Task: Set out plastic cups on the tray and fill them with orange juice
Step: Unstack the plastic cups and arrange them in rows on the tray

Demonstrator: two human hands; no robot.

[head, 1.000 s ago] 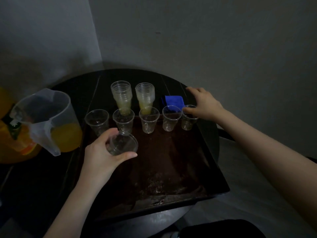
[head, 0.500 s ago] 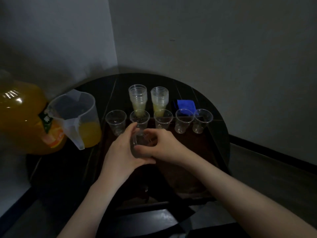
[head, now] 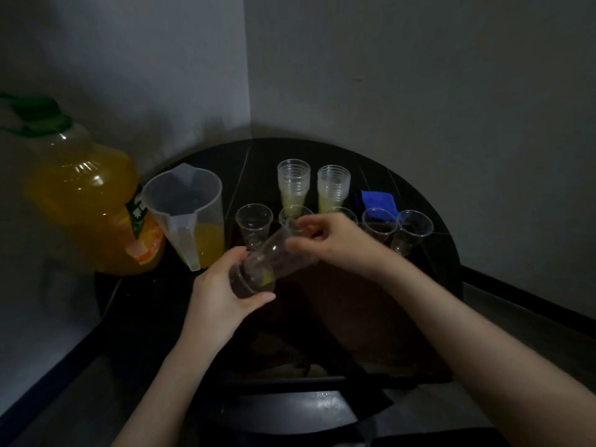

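My left hand (head: 222, 295) grips the base of a short stack of clear plastic cups (head: 274, 256), tilted on its side above the dark tray (head: 371, 317). My right hand (head: 335, 243) pinches the rim of the stack's top cup. A row of clear cups stands along the tray's far edge: one at the left (head: 253, 222), two at the right (head: 379, 225) (head: 411, 230), the middle ones partly hidden behind my hands. Two taller cup stacks (head: 293, 185) (head: 333, 188) with yellowish bottoms stand behind the row. A clear jug (head: 187, 217) holds a little orange juice.
A large orange juice bottle (head: 84, 195) with a green cap stands at the left beside the jug. A blue cloth (head: 377, 201) lies behind the right cups. The round dark table (head: 429, 221) sits in a wall corner.
My right hand left the rightmost cup and came to the stack in my left hand. The stack is now tilted on its side and my right fingers pinch its top rim.
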